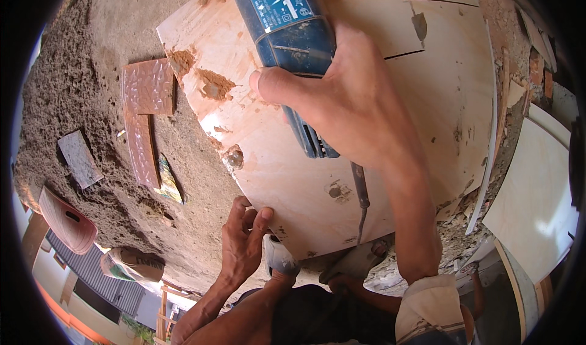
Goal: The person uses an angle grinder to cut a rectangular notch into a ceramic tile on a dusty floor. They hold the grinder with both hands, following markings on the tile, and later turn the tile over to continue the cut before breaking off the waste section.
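Head view: right hand [357, 95], fingers gripping blue power tool [294, 43]; left hand [243, 238], fingers curled, touches cream tile [305, 189], grip unclear.

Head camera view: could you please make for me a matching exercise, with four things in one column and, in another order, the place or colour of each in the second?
Column one
1. Power tool
2. Left hand
3. Cable
4. Grey flat piece

Column two
A. Lies to the left of the brown pieces
B. Dark, runs from the tool's rear toward the picture's lower edge
C. At the near-left edge of the large pale slab
D. Mostly blue, gripped by the right hand

Right pairs: 1-D, 2-C, 3-B, 4-A.
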`<state>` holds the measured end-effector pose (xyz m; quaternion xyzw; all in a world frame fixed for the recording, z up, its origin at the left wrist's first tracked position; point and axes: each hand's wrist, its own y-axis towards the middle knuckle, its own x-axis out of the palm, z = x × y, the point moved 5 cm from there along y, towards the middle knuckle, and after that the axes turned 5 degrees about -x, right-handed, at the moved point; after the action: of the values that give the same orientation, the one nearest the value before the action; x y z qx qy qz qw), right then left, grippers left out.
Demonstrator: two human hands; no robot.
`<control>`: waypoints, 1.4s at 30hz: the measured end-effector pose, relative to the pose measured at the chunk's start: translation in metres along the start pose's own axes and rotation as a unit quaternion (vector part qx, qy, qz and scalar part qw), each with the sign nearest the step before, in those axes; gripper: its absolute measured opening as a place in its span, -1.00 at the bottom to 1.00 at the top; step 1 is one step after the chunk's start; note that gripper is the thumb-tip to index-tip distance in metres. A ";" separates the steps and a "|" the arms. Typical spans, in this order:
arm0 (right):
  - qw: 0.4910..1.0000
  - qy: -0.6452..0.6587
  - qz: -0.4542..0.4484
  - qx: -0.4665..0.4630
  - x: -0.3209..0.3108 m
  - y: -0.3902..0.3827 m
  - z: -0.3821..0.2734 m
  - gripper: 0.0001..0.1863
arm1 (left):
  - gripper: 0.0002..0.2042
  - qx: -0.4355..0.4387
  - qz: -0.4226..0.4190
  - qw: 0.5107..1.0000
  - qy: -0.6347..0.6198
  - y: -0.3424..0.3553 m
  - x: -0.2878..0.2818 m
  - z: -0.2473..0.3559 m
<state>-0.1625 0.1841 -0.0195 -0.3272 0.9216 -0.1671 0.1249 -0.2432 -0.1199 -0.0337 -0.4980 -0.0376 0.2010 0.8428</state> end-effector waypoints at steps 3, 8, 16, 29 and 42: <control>1.000 -0.017 -0.001 0.002 -0.001 -0.002 0.001 -0.54 | -0.68 0.006 0.003 1.000 -0.005 0.000 0.001 0.001; 0.999 -0.034 -0.019 0.034 -0.002 -0.013 0.002 -0.60 | -0.67 -0.008 0.002 1.000 0.006 0.000 0.000 0.001; 0.999 -0.008 -0.019 0.037 -0.002 -0.021 0.008 -0.53 | -0.69 0.005 0.002 1.000 -0.004 0.000 0.003 0.006; 0.998 -0.014 -0.003 0.053 -0.003 -0.031 0.007 -0.46 | -0.68 0.004 0.003 1.000 -0.008 0.000 0.002 0.004; 0.999 0.006 -0.001 0.045 -0.003 -0.039 0.012 -0.45 | -0.66 0.004 0.003 1.000 -0.003 0.000 0.002 0.004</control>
<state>-0.1345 0.1552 -0.0148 -0.3215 0.9136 -0.2101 0.1336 -0.2427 -0.1160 -0.0317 -0.4940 -0.0375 0.2047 0.8442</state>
